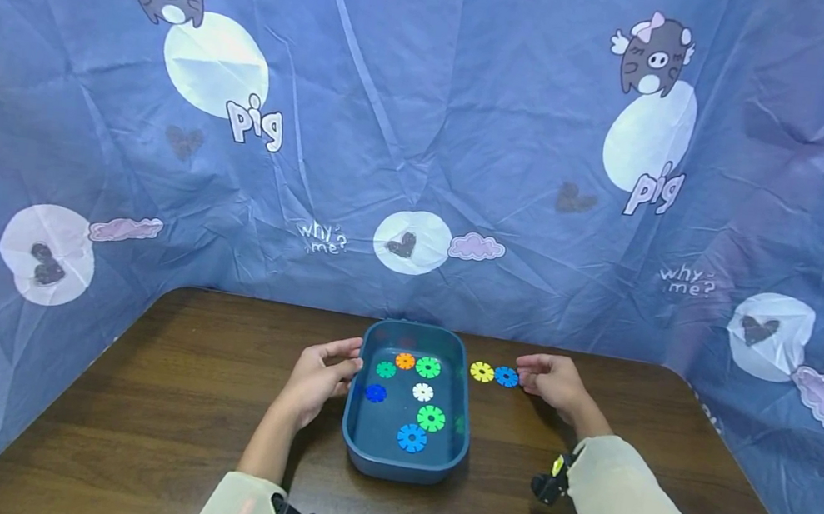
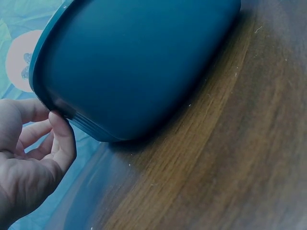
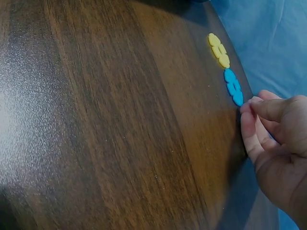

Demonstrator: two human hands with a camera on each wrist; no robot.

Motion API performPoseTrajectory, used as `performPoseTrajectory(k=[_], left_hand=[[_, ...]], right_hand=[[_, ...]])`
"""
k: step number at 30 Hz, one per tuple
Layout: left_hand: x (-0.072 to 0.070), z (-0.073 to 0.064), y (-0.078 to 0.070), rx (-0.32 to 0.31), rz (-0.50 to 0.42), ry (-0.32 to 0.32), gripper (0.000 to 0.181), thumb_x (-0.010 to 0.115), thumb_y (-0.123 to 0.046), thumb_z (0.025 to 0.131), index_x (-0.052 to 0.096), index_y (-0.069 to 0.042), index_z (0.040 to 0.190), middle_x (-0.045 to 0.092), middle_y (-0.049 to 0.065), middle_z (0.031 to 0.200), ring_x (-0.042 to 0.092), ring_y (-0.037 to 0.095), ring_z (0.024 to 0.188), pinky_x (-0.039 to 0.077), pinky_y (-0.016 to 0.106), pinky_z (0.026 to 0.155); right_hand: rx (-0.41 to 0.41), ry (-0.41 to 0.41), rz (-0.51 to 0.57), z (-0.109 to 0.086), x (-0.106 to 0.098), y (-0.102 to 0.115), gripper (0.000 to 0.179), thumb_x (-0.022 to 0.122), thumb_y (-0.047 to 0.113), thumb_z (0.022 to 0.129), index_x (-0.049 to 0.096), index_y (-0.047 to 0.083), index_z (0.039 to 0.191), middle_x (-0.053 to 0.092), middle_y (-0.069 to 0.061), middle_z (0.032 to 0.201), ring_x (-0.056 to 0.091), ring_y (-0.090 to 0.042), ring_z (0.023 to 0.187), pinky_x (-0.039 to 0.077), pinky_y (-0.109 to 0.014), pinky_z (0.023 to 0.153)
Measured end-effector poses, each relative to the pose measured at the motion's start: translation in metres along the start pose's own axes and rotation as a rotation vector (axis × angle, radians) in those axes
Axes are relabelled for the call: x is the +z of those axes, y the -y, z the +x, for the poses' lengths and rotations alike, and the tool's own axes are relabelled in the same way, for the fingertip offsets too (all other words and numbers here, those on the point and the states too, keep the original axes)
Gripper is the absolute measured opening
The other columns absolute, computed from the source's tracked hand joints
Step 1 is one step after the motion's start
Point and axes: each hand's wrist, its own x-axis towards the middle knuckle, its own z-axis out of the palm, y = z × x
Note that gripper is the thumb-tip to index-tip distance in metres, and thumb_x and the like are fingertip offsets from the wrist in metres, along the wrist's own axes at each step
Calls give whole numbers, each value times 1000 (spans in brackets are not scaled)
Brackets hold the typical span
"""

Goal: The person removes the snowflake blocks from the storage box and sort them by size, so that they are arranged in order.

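A dark blue-green plastic bin (image 1: 403, 463) stands on the table, holding several flat notched plastic discs. Among them are a dark blue disc (image 1: 376, 393), an orange disc (image 1: 404, 361) and a white disc (image 1: 423, 392). My left hand (image 1: 319, 381) rests its thumb and fingertips against the bin's left outer side. In the left wrist view its thumb meets the corner below the rim. Right of the bin, a yellow disc (image 1: 481, 371) and a lighter blue disc (image 1: 507, 377) lie edge to edge. My right hand (image 1: 553, 382) has its thumb and fingertips right at the blue disc's outer edge.
The brown wooden table (image 1: 162, 415) ends just behind the bin and discs. A blue printed cloth (image 1: 426, 124) hangs behind it and round both sides. A small black camera (image 1: 550, 483) is strapped at the right sleeve (image 1: 628, 497).
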Motion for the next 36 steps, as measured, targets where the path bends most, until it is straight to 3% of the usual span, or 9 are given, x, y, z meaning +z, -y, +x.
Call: performPoseTrajectory(k=[9,14,23,29,36], left_hand=[[0,1,-1,-2,2,-1,41,64,-4,98,59,2,139,59,24,134,67,27,98,60,31,74],[-1,2,-1,-4,4,5,42,64,-5,99,59,1,140,59,24,136,67,25,99,60,32,76],[-1,1,1,0,4,-6,41,64,-5,98,60,1,139,60,23,133,67,26,98,60,33,76],[-1,1,2,-4,-14,-4,41,65,-4,98,61,0,138,60,22,132,67,24,97,59,29,73],[-1,1,2,9,-32,5,42,64,-2,98,59,2,139,58,24,133,65,15,90,57,25,69]], right_hand=[[0,8,-44,1,-5,8,33,61,-3,99,59,-15,129,71,-24,111,68,-15,87,59,-31,75],[-35,24,-96,3,-3,24,33,63,2,99,62,-12,129,70,-25,113,68,-17,89,59,-33,78],[-160,116,-187,2,10,64,30,66,7,99,67,-7,125,71,-23,109,68,-31,93,59,-45,82],[-261,179,-298,0,24,87,26,68,9,98,70,-1,121,73,-16,106,68,-26,87,58,-46,79],[-411,255,-449,-8,47,110,25,70,11,97,73,3,120,75,-6,100,71,-19,89,57,-36,77]])
